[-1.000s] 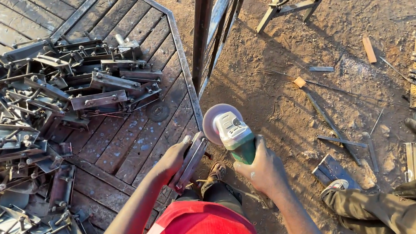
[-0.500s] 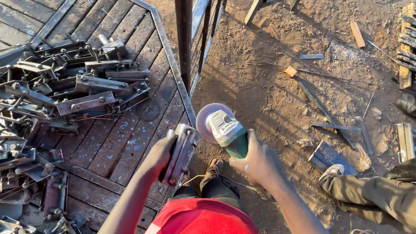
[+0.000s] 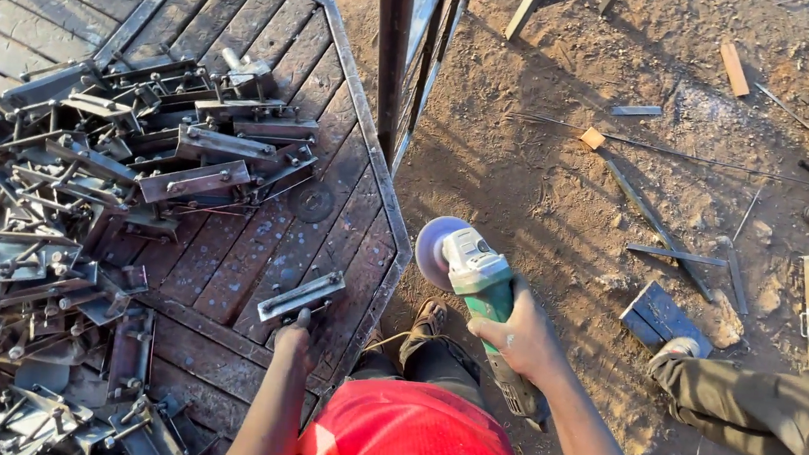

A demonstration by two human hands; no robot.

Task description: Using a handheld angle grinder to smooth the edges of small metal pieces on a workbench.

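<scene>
From my remote seat, the left hand (image 3: 295, 340) is out over the near corner of the bench (image 3: 372, 156), a steel-framed deck of dark planks. Its fingers are closed on the near end of a flat bracket (image 3: 301, 296), which lies slantwise on the boards, apart from the big pile of brackets (image 3: 138, 155) heaped further left. I can't make out each fingertip, since the back of the hand covers them.

The right hand (image 3: 521, 340) is wrapped tight round the body of a green grinder (image 3: 478, 278), fingers curled under it. The tool is off the bench edge, above the dirt ground (image 3: 548, 152), and its wheel (image 3: 437, 250) points away from the bracket and touches nothing.

I judge the step in hand to be placing one piece on the bench while the tool waits (the wheel looks blurred, though I can't say whether it is turning). The next move calls for a firm hold on the bracket's near end, with fingers well back from the far end. The wheel must also be kept away from the knee below it and from another person's leg (image 3: 759, 415) on the right.
</scene>
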